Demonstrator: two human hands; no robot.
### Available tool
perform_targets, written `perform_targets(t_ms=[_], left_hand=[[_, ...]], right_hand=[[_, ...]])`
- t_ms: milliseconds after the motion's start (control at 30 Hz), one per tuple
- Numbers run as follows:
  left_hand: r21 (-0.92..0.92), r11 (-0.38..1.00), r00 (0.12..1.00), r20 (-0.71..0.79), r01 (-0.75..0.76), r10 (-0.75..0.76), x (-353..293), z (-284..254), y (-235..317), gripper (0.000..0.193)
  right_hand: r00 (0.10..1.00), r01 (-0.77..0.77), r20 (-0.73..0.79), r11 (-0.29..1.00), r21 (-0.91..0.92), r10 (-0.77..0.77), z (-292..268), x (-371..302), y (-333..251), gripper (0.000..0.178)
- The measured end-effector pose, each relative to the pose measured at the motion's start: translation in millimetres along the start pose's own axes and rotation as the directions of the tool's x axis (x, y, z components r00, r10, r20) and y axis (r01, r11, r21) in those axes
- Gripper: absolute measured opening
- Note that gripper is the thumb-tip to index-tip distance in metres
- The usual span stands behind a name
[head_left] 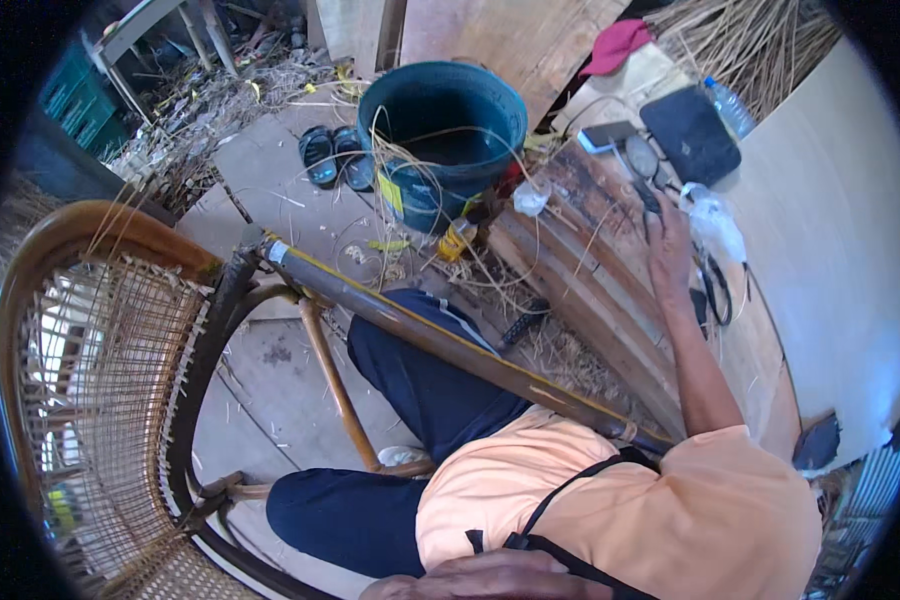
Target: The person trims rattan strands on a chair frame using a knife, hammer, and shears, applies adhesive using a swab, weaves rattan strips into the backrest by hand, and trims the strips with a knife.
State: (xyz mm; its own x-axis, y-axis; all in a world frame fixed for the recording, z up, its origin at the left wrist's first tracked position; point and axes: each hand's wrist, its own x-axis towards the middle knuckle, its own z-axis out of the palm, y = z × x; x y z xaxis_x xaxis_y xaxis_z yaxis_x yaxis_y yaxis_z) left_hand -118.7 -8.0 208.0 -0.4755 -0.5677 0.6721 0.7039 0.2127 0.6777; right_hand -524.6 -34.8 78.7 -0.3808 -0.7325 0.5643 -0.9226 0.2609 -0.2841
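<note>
Right hand (668, 250) touches black handle (644, 192), right of green bucket (446, 192)
I can't tell if its fingers, or those of the left hand (502, 582), hold anything.

We see soft daylight, a bluish sheen on the pale board (830, 220) and shadow inside the green bucket (435, 195). Fisheye curvature bends our view toward its black rim.

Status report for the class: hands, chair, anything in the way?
Right hand at dark handle, grip unclear. Left hand at lower edge, partly cut off. Woven chair at left, away from right hand. Plastic bag beside right hand, possible snag.
</note>
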Motion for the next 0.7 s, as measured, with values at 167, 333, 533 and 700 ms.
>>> perform_targets(t_ms=[167, 333, 533, 700], left_hand=[[0.208, 0.978, 0.993, -0.116, 0.027, -0.003, -27.4, -37.5, 3.3, 0.032], [0.392, 0.848, 0.852, -0.508, 0.357, -0.124, -66.8, -73.4, 16.0, 0.041], [0.311, -0.009, 0.307, -0.942, 0.950, -0.137, -129.0, -124.3, 2.8, 0.028], [0.245, -0.427, 0.170, -0.964, 0.871, -0.206, -181.4, -126.2, 14.5, 0.029]], right_hand=[[0.976, -0.155, 0.052, 0.846, -0.511, 0.210, 0.1, -33.6, 57.0, 0.041], [0.979, 0.085, 0.182, 0.994, 0.068, -0.096, 10.4, -51.0, 19.5, 0.029], [0.370, -0.170, 0.878, 0.907, 0.386, -0.304, 135.7, -154.6, -43.4, 0.014], [0.108, -0.412, 0.993, 0.906, 0.097, -0.057, 234.3, -211.4, -40.0, 0.016]])
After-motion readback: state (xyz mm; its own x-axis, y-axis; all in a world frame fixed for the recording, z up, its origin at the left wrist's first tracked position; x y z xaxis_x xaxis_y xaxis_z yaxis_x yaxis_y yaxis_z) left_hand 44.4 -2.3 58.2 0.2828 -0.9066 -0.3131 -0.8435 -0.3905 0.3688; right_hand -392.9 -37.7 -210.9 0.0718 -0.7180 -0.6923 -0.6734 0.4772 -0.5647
